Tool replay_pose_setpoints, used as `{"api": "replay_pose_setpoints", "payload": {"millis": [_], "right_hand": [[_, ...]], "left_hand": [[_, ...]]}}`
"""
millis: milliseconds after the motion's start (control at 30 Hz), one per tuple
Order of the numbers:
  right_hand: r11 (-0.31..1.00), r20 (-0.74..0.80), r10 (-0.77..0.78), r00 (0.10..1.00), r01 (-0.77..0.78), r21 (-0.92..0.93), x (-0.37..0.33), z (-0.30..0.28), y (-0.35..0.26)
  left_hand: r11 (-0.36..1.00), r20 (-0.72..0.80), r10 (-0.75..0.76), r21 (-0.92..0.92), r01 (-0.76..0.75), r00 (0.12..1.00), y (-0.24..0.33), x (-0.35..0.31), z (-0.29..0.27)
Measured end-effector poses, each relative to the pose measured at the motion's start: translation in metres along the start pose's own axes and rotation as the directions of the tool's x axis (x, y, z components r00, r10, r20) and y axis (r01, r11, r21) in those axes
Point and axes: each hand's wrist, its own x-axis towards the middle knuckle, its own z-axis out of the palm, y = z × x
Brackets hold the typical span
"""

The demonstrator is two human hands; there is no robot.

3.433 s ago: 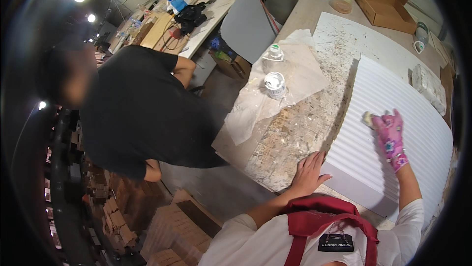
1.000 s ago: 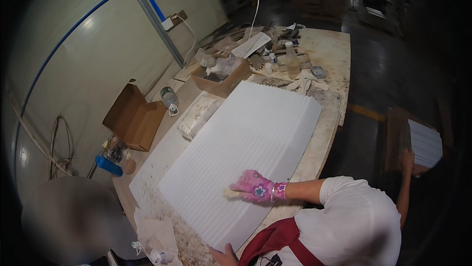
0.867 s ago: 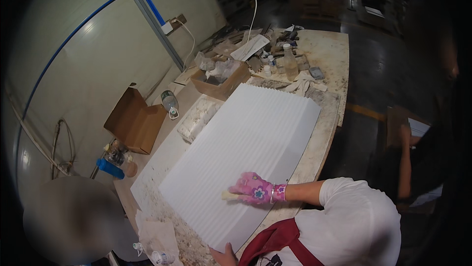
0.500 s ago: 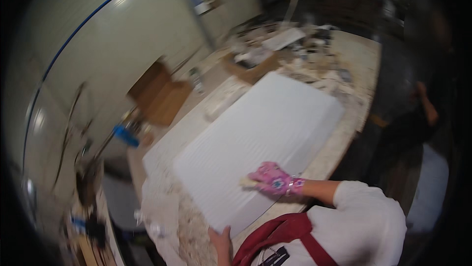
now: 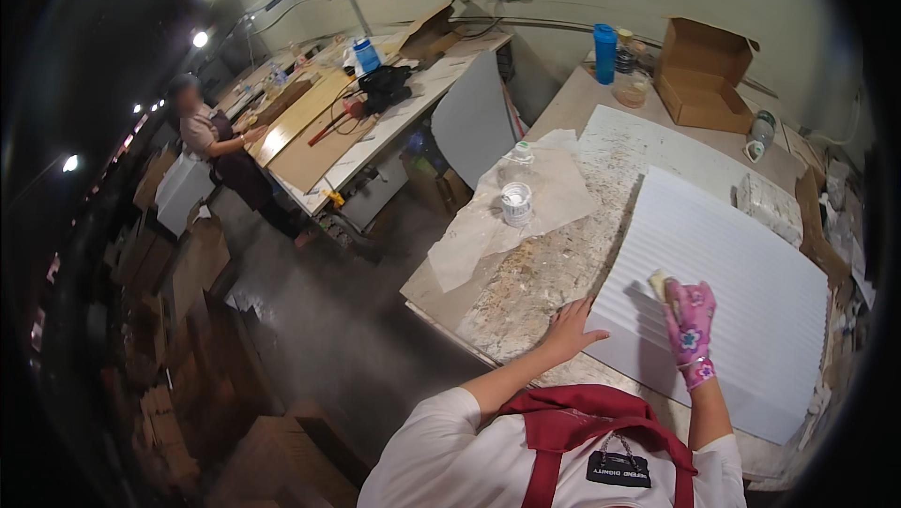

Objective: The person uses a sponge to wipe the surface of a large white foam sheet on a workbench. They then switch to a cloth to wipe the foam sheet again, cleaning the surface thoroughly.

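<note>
A large white ribbed panel (image 5: 741,273) lies flat on a stained worktable. My right hand (image 5: 692,325), in a pink flowered glove, grips a small pale yellow pad (image 5: 659,285) over the panel's left part; what the pad is made of cannot be told. Bare and with the thumb spread away from the fingers, my left hand (image 5: 569,332) rests at the panel's near left edge. Beyond it, a white tub (image 5: 516,204) with white contents stands on a crumpled sheet of paper (image 5: 563,214), beside a clear container (image 5: 521,163).
An open cardboard box (image 5: 704,90), a blue bottle (image 5: 604,55) and jars line the table's far side. A white wrapped block (image 5: 770,208) lies past the panel. Leftward, a person (image 5: 225,147) stands by another workbench (image 5: 347,156). Cardboard boxes (image 5: 282,461) sit on the floor.
The view has swung left, bringing the other workbench and the person there into sight. My right hand still has the pad over the panel, and my left hand stays by its edge.
</note>
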Motion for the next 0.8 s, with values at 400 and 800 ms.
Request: {"api": "replay_pose_setpoints", "payload": {"millis": [400, 800], "right_hand": [[0.987, 0.292, 0.135, 0.947, -0.153, 0.040, 0.022, 0.057, 0.048], [0.969, 0.389, -0.246, 0.888, 0.217, 0.119, 0.045, 0.067, 0.018]], "left_hand": [[0.992, -0.194, 0.083, -0.077, -0.099, 0.978, 0.010, -0.009, -0.003], [0.997, -0.058, 0.017, -0.075, -0.021, 0.998, 0.016, -0.011, -0.012]]}}
